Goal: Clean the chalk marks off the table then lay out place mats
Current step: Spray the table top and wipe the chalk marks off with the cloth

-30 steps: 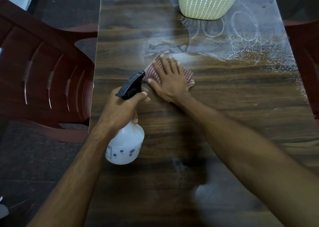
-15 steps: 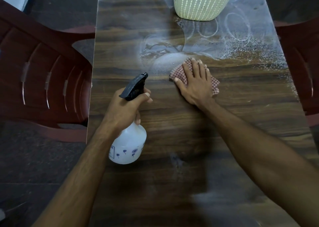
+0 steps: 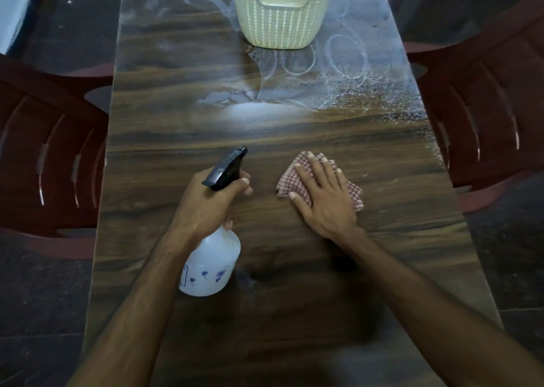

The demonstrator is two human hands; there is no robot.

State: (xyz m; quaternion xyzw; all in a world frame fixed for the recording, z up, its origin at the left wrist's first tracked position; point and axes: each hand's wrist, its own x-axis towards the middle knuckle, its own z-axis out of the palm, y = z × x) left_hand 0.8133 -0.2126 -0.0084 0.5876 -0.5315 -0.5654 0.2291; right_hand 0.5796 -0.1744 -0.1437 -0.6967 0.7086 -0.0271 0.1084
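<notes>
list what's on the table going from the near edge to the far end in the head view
spray bottle in the left hand → checkered cloth under the right hand → wet smear → chalk circles → cream basket

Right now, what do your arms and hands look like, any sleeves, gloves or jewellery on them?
Both arms are bare as far up as the view shows, with no sleeve edge in the frame. The left hand and right hand wear no gloves. No rings, watch or bracelet show on the fingers or wrists. Fingernails are short and unpainted. The light is dim, so finer marks cannot be made out.
</notes>
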